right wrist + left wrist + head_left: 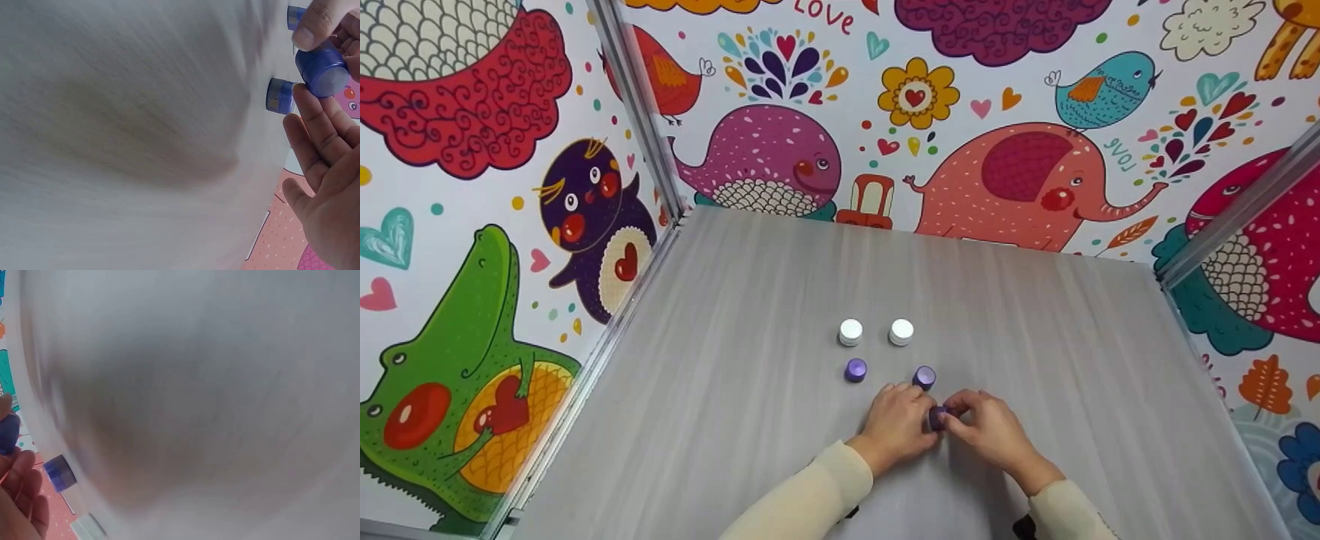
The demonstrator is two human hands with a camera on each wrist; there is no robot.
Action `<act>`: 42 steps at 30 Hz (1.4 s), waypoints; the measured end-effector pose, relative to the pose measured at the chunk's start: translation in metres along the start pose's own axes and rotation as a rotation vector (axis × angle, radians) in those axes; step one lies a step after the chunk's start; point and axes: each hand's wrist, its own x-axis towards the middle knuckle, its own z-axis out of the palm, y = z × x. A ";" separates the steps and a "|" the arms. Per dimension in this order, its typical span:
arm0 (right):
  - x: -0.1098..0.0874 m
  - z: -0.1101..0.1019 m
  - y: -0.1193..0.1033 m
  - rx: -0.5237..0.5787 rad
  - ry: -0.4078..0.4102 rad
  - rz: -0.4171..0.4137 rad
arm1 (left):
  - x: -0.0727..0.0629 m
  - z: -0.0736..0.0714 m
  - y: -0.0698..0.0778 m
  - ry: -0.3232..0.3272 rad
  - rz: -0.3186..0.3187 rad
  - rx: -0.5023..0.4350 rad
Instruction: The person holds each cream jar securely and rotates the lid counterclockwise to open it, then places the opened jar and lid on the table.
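A small purple cylindrical jar (937,418) is between the two hands, low over the table in the head view. My left hand (896,421) holds it from the left, its back toward the head camera. From the right, my right hand (990,429) pinches the same jar with thumb and fingertips. The right wrist view shows the jar's round pale end (333,81) turned toward the camera, with the other fingers spread. Just beyond the hands stands a second purple jar (924,377), and a third purple jar (855,370) is farther left.
Two white-lidded jars (850,332) stand side by side behind the purple ones on the grey wood-grain table (750,300). Patterned panels (780,150) with cartoon animals enclose the table's back and sides, joined by metal corner posts (641,112).
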 end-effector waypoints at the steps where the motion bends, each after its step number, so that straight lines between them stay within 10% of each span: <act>1: 0.000 0.000 0.000 0.002 -0.002 0.003 | 0.000 0.000 0.000 0.002 0.003 0.000; 42: 0.004 0.000 -0.004 0.048 -0.065 0.051 | -0.001 -0.005 -0.005 -0.044 0.023 0.078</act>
